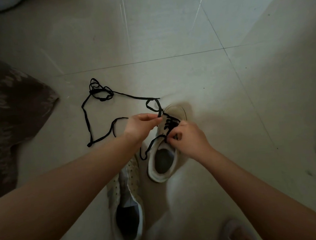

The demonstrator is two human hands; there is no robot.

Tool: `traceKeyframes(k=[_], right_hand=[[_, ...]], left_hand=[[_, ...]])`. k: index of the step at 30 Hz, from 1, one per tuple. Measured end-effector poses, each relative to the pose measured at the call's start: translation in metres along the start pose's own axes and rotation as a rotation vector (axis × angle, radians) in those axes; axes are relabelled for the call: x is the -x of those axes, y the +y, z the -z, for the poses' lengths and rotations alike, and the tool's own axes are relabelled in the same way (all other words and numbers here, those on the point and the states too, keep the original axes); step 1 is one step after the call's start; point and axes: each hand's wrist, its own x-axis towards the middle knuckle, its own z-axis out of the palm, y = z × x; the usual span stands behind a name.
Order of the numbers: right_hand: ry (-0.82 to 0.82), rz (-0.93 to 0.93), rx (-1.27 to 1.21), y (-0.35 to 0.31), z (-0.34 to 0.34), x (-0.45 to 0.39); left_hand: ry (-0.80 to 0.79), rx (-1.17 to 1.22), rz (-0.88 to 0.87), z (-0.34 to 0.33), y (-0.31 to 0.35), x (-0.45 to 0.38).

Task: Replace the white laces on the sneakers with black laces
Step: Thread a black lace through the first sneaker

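Two beige sneakers lie on the tiled floor. The farther sneaker (163, 161) has a black lace (169, 123) threaded through its eyelets. My left hand (140, 126) pinches one end of that lace above the toe. My right hand (187, 139) pinches the lace at the upper eyelets by the shoe's opening. The nearer sneaker (125, 204) has no lace, and its tongue is exposed. A second, loose black lace (86, 116) trails in loops over the floor to the left.
A dark patterned cushion (7, 112) lies on the floor at the left. A foot in a pale slipper (236, 233) shows at the bottom right. Pale floor tiles (165, 34) stretch away beyond the shoes.
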Motion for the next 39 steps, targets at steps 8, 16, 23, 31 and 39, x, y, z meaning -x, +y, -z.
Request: traceKeyframes(k=[8, 16, 23, 31, 39], right_hand=[[-0.171, -0.015, -0.179, -0.003, 0.011, -0.007], [-0.055, -0.095, -0.180, 0.004, -0.005, -0.008], [0.018, -0.148, -0.241, 0.003, -0.016, -0.006], [0.066, -0.190, -0.508, 0.001, -0.026, -0.001], [0.037, -0.206, -0.547, -0.002, -0.025, -0.001]], left_hand=[[0.045, 0.017, 0.096, 0.000, -0.017, 0.000], [0.112, 0.059, 0.082, -0.006, -0.020, 0.001], [0.099, 0.057, 0.070, -0.009, -0.023, 0.003], [0.108, -0.220, -0.108, -0.006, -0.025, 0.001], [0.038, -0.068, -0.004, -0.009, -0.033, 0.007]])
